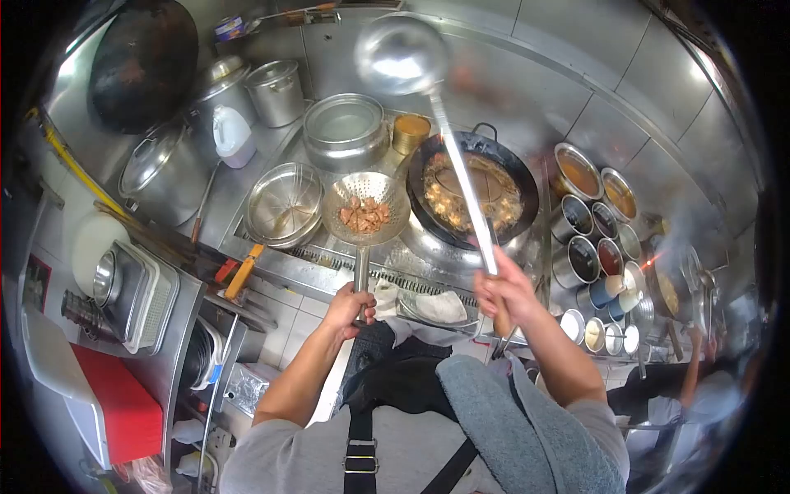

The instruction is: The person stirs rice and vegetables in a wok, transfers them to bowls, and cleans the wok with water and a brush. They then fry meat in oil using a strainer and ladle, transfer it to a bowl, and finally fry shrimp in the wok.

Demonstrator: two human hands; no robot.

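Observation:
My left hand (352, 311) grips the handle of a perforated strainer (368, 185), which holds pieces of browned meat (364, 216). Wrapped round the wooden handle of a long metal ladle (401, 54) is my right hand (508, 290); the ladle's bowl is raised above the back of the stove. Behind the ladle's shaft, a black wok (527, 216) holds bubbling oil with browned food and a round wire piece in it. Left of the meat strainer, a wire strainer (285, 200) rests over a metal bowl.
A wide metal pot (344, 158) and a tin (411, 134) stand behind the strainer. Several sauce containers (578, 262) are on the right. Folded cloths (434, 306) lie at the stove's front edge. A co-worker (714, 395) stands at the far right.

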